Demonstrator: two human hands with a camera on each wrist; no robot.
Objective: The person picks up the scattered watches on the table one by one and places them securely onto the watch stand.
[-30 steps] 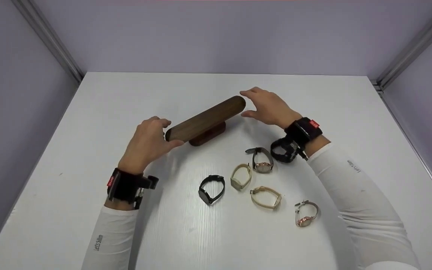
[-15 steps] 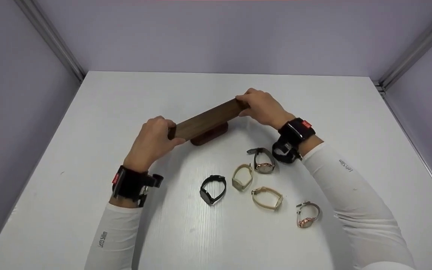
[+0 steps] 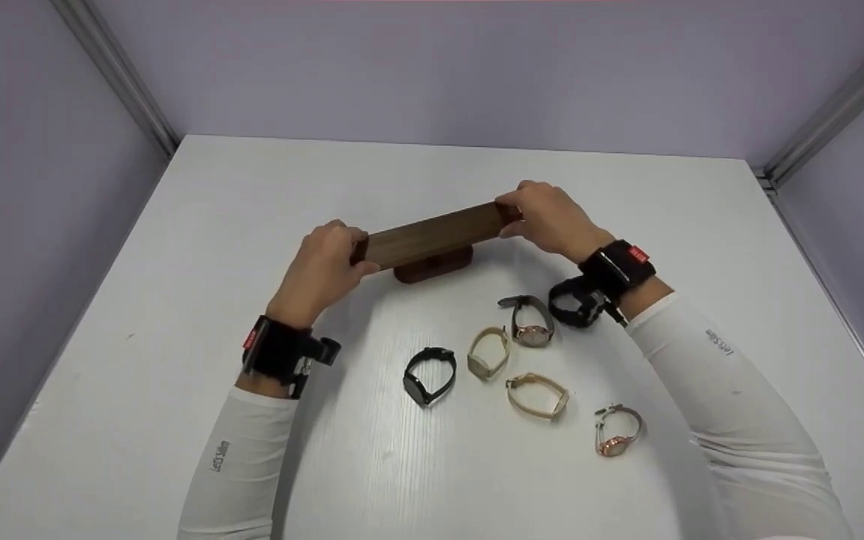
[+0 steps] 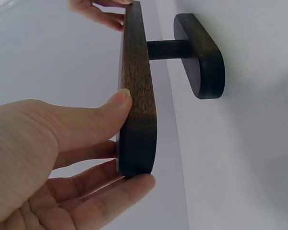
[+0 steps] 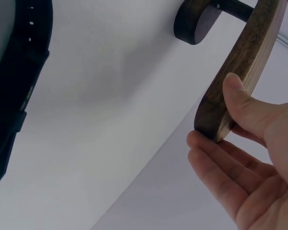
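Both arms in white long sleeves, snug fit, light wrinkling at the forearm. Small dark lettering printed on each: left sleeve (image 3: 229, 465) near the mid-forearm, right sleeve (image 3: 709, 367) a bit below the cuff. Text too small to read for certain. Each wrist has a wide black strap with a small red tag carrying white marks, and a black camera mount projecting from it: left wrist unit (image 3: 282, 354), right wrist unit (image 3: 612, 271). Left hand (image 3: 321, 264) and right hand (image 3: 550, 219) bare, no gloves or rings seen.
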